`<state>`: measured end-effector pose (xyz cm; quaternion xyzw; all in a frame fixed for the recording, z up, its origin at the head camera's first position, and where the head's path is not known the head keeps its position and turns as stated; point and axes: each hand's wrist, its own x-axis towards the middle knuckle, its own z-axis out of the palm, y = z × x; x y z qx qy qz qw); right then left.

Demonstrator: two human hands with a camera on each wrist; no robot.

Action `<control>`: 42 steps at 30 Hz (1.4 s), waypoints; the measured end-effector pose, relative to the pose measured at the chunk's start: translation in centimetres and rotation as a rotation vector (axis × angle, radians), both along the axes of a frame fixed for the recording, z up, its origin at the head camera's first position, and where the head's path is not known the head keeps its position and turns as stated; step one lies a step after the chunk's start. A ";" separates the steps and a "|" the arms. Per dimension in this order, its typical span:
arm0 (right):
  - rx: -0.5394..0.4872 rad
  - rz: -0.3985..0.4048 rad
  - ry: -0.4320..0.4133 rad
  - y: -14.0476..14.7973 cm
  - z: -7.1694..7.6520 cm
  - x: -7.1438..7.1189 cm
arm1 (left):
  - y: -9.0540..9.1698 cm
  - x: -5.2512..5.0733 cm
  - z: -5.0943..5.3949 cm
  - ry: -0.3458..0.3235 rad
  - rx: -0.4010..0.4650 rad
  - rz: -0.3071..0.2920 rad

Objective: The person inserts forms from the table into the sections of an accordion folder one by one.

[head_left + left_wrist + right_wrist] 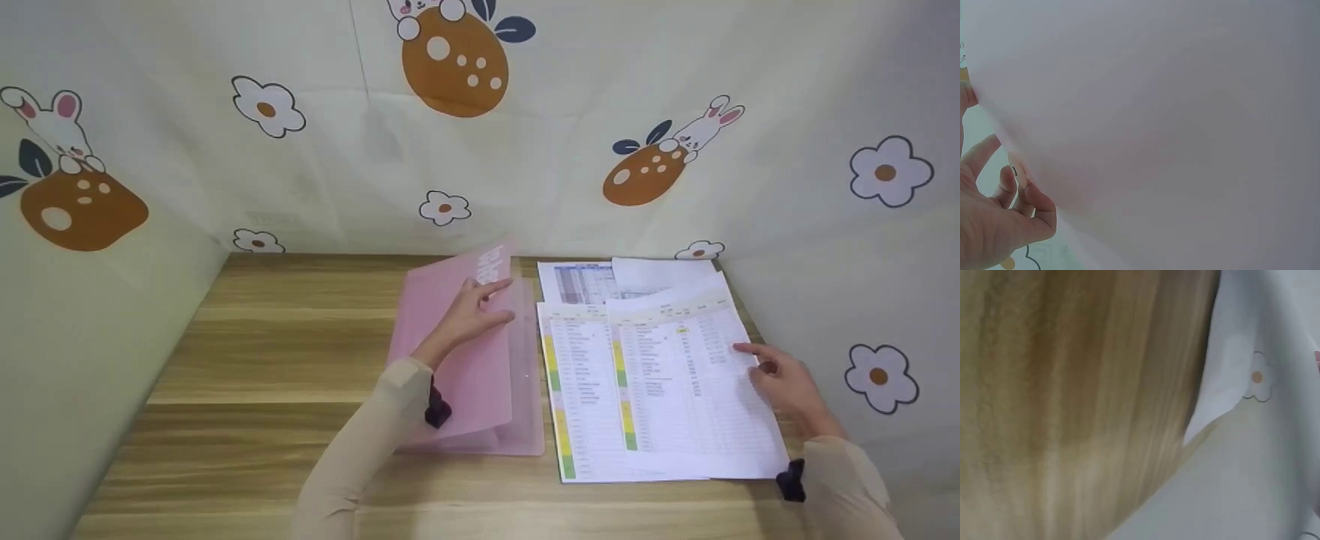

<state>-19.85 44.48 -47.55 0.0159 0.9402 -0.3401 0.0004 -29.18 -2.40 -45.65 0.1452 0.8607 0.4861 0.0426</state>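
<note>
A pink folder (457,367) lies on the table with its top cover raised. My left hand (471,313) holds the cover's right edge. The left wrist view shows this hand (1002,211) with its fingertips along the edge of the pale pink cover (1157,124). To the folder's right are printed sheets (675,405) with yellow and green marks. My right hand (791,386) grips the right edge of the top sheet, its index finger extended over the front. A white sheet (1227,377) shows in the right wrist view, where the right hand cannot be made out.
More papers (577,281) lie behind the front sheets, near the back edge of the wooden table (262,360). A curtain (337,172) printed with rabbits, oranges and flowers hangs behind the table and along its sides.
</note>
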 end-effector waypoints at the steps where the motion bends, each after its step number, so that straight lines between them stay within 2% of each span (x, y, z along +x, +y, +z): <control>1: 0.006 0.008 0.019 -0.1 0.3 0.0 | 0.0 0.0 0.0 0.007 0.000 -0.002; 4: 0.011 0.017 0.066 -0.4 0.8 -0.1 | 0.0 0.0 0.0 0.018 -0.001 -0.006; 9: -0.006 0.010 0.061 -0.7 1.7 -0.2 | 0.0 0.0 0.0 0.006 -0.004 -0.003; 13: -0.023 0.037 0.069 -1.1 2.5 -0.1 | 0.0 0.0 0.0 0.003 -0.007 -0.003; 19: -0.046 0.034 0.096 -1.8 3.0 -0.3 | 0.0 0.0 0.1 0.011 -0.013 -0.004; 27: -0.148 0.035 0.156 -2.6 2.8 -0.8 | 0.0 -0.1 0.1 0.021 -0.010 -0.009; 34: -0.347 0.046 0.214 -3.9 2.7 -1.1 | 0.0 0.0 0.1 0.010 -0.013 -0.007; 42: -0.516 0.033 0.169 -5.4 2.8 -1.5 | 0.0 0.0 0.1 0.015 -0.010 -0.004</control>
